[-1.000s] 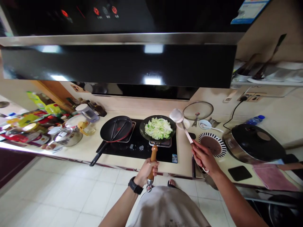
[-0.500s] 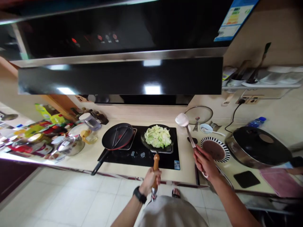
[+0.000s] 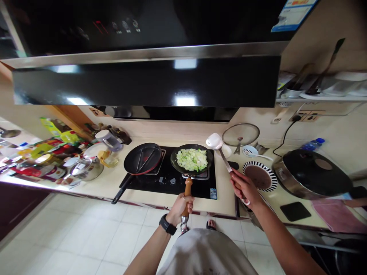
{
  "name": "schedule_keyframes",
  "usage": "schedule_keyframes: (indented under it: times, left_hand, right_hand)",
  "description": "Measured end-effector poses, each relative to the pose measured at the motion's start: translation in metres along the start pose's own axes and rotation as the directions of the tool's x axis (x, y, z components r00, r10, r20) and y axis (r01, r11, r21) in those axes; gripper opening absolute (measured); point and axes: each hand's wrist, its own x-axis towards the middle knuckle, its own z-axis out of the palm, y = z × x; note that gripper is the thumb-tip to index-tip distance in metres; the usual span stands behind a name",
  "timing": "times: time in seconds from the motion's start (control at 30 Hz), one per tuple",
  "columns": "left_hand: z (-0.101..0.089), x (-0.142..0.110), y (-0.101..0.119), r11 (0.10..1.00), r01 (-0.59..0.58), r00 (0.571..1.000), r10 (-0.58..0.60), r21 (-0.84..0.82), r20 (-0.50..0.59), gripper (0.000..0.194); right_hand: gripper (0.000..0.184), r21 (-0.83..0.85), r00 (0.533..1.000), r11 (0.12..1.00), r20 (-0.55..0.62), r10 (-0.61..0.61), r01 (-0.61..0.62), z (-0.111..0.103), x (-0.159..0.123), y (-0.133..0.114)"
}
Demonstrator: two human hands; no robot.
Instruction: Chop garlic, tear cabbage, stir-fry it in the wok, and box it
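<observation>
Left hand point(image 3: 180, 208) gripping pan point(image 3: 175, 167), right point(image 3: 243, 188) apparently ladle point(image 3: 214, 141)

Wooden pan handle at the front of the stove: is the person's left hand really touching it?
Touching. The head view shows the left hand closed around the wooden handle, with thumb and fingers wrapped against it.
</observation>
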Motion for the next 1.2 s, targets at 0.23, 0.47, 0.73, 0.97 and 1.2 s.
schedule_keyframes:
  times: [0.23, 0.47, 0.73, 0.97, 1.2]
  left_hand:
    - [0.023, 0.025, 0.043, 0.996, -0.011, 1.000, 0.010, 0.088, 0.012, 0.035]
    - [-0.009, 0.016, -0.024, 0.997, -0.034, 0.999, 0.036, 0.074, -0.029, 0.027]
    - [-0.017, 0.033, -0.035, 0.996, -0.009, 1.000, 0.010, 0.094, 0.000, 0.034]
    - [-0.039, 0.042, -0.046, 0.987, 0.026, 1.000, -0.027, 0.160, 0.004, 0.038]
    - [-0.050, 0.042, -0.033, 0.980, 0.103, 0.994, -0.106, 0.173, 0.009, 0.038]
  right_hand:
    - [0.066, -0.041, 0.998, 0.998, -0.008, -0.055, 0.055, 0.012, 0.017, -0.007]
    - [0.075, -0.103, 0.996, 0.993, -0.049, -0.069, 0.064, -0.009, 0.020, 0.019]
    - [0.051, -0.646, 0.997, 0.759, 0.057, -0.050, 0.075, 0.004, 0.099, 0.031]
    - [0.018, -0.758, 0.957, 0.637, 0.058, 0.283, -0.142, 0.024, 0.162, 0.002]
    - [0.032, -0.715, 0.866, 0.675, 0.209, 0.454, -0.182, 0.040, 0.197, -0.016]
